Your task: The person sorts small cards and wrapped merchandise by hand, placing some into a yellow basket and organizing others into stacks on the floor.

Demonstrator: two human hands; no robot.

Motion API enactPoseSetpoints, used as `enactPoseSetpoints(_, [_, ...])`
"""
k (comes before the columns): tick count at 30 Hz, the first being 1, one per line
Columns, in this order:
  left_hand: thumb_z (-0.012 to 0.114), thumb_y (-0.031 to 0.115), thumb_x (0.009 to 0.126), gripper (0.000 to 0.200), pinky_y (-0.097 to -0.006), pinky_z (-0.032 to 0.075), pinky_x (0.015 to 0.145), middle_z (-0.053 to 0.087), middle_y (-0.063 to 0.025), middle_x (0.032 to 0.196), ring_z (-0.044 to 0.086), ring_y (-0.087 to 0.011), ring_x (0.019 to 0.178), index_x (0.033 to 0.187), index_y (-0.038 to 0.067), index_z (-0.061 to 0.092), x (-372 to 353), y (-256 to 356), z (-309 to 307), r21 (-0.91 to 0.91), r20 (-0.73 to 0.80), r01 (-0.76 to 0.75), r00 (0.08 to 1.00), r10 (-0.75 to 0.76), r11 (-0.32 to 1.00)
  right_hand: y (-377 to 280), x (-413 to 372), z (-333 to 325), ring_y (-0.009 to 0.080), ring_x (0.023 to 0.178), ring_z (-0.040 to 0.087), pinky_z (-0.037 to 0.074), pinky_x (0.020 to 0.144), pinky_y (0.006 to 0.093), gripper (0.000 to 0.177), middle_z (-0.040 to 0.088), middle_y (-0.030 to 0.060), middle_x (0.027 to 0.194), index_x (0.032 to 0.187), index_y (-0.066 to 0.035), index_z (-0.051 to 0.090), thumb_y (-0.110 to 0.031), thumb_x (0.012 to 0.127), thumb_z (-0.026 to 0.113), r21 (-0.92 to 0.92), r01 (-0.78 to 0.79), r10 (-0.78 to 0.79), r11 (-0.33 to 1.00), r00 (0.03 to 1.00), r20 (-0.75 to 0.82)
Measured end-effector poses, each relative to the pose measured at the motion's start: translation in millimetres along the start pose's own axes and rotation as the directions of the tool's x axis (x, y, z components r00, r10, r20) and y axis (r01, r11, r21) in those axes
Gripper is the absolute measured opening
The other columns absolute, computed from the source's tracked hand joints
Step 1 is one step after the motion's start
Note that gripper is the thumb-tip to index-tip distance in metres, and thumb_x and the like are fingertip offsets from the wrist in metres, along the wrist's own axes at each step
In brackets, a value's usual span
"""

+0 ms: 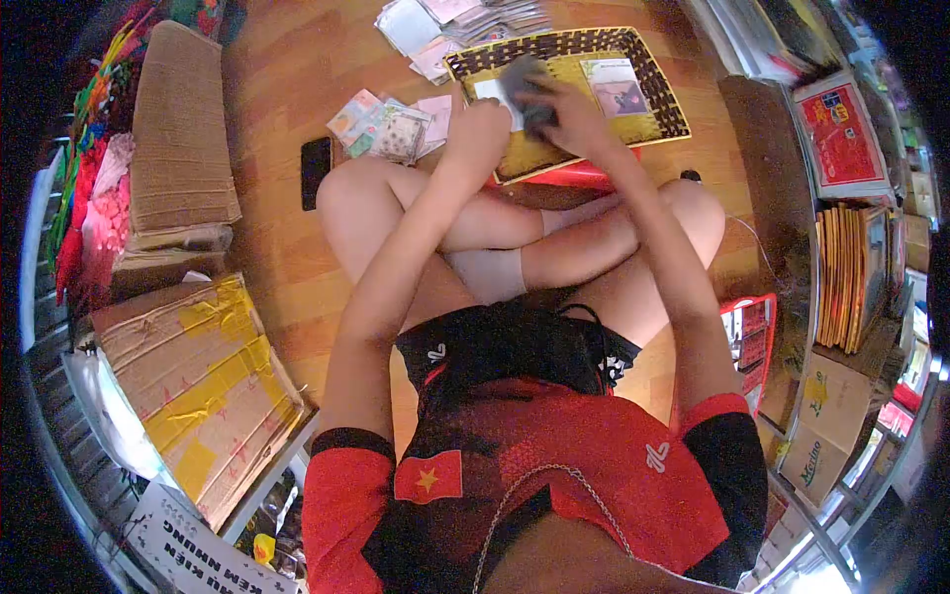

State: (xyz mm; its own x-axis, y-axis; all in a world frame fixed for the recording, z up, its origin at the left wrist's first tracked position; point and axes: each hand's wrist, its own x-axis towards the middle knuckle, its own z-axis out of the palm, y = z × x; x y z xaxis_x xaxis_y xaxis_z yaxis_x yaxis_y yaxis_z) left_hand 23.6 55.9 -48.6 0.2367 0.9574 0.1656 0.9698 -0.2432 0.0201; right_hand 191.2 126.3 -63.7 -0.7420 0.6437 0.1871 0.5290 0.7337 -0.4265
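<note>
A shallow woven tray (pixel 658 84) with a yellow base lies across the top centre, tilted over something red. My right hand (pixel 574 117) is over its middle, fingers wrapped round a dark grey, motion-blurred item (pixel 529 94), perhaps a cloth. My left hand (pixel 480 134) is at the tray's left edge, fingers bent in, beside a white card (pixel 498 96) inside the tray. Whether it grips the card or the rim is unclear. Another card with a pinkish picture (pixel 618 89) lies in the tray's right part.
Small picture packets (pixel 401 131) lie left of the tray, with more stacked packets (pixel 475 25) behind it. A black phone (pixel 316 173) is by my left knee. Cardboard boxes (pixel 188 386) stand at the left, shelves with brown envelopes (pixel 849 282) at the right.
</note>
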Motion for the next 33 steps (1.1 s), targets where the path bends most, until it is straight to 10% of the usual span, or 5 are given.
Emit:
enactPoseSetpoints(3, [0.053, 0.009, 0.073, 0.012, -0.0573, 0.02, 0.1, 0.064, -0.0116, 0.073, 0.063, -0.0242, 0.075, 0.075, 0.007, 0.065, 2.2, -0.6, -2.3, -0.02, 0.121, -0.027, 0.992, 0.029, 0.999, 9.9, 10.2, 9.5, 0.0334, 0.124, 0.034, 0.03, 0.103, 0.0388, 0.065, 0.038, 0.0124, 0.135, 0.128, -0.016, 0.043, -0.002, 0.067, 0.061, -0.015, 0.197, -0.192, 0.98, 0.968, 0.16])
enactPoseSetpoints(14, [0.051, 0.013, 0.073, 0.018, -0.0569, 0.022, 0.098, 0.063, -0.0099, 0.081, 0.063, -0.0234, 0.08, 0.084, 0.006, 0.063, -4.8, -1.8, 4.3, 0.051, 0.029, -0.063, 0.998, 0.061, 0.997, -33.7, 16.3, -16.6, 0.0355, 0.109, 0.049, 0.038, 0.096, 0.0404, 0.058, 0.048, 0.0186, 0.123, 0.128, -0.006, 0.04, -0.005, 0.071, 0.055, -0.29, -0.252, 0.371, 0.923, 0.778, 0.507])
enactPoseSetpoints(24, [0.052, 0.015, 0.073, 0.017, -0.0581, 0.015, 0.102, 0.064, -0.0102, 0.077, 0.063, -0.0217, 0.079, 0.079, 0.009, 0.066, -2.1, 3.6, 4.1, 0.09, 0.07, -0.044, 0.997, 0.037, 0.995, 0.7, 20.5, 19.3, 0.0368, 0.115, 0.043, 0.035, 0.098, 0.0405, 0.063, 0.033, 0.0241, 0.133, 0.134, -0.011, 0.033, -0.012, 0.074, 0.054, -0.118, -0.087, 0.101, 0.989, 0.987, 0.122])
enactPoseSetpoints(29, [0.049, 0.014, 0.075, 0.018, -0.0558, 0.015, 0.103, 0.064, -0.0097, 0.078, 0.062, -0.0214, 0.081, 0.079, 0.009, 0.066, -1.5, 1.0, 7.8, 0.073, 0.077, -0.045, 0.996, 0.039, 0.996, -25.9, 24.1, -27.8, 0.0387, 0.11, 0.046, 0.037, 0.096, 0.0406, 0.064, 0.034, 0.025, 0.132, 0.133, -0.01, 0.033, -0.02, 0.075, 0.056, -0.392, -0.216, 0.44, 0.894, 0.583, 0.683])
enactPoseSetpoints(33, [0.05, 0.014, 0.075, 0.018, -0.0548, 0.014, 0.103, 0.064, -0.0092, 0.078, 0.062, -0.0212, 0.081, 0.078, 0.01, 0.067, 0.6, -0.6, 7.5, 0.059, 0.101, -0.035, 0.994, 0.029, 0.998, -7.3, 14.9, -11.6, 0.0374, 0.115, 0.042, 0.034, 0.099, 0.0387, 0.062, 0.03, 0.0217, 0.136, 0.135, -0.013, 0.032, -0.022, 0.077, 0.052, -0.26, -0.246, 0.351, 0.934, 0.771, 0.531])
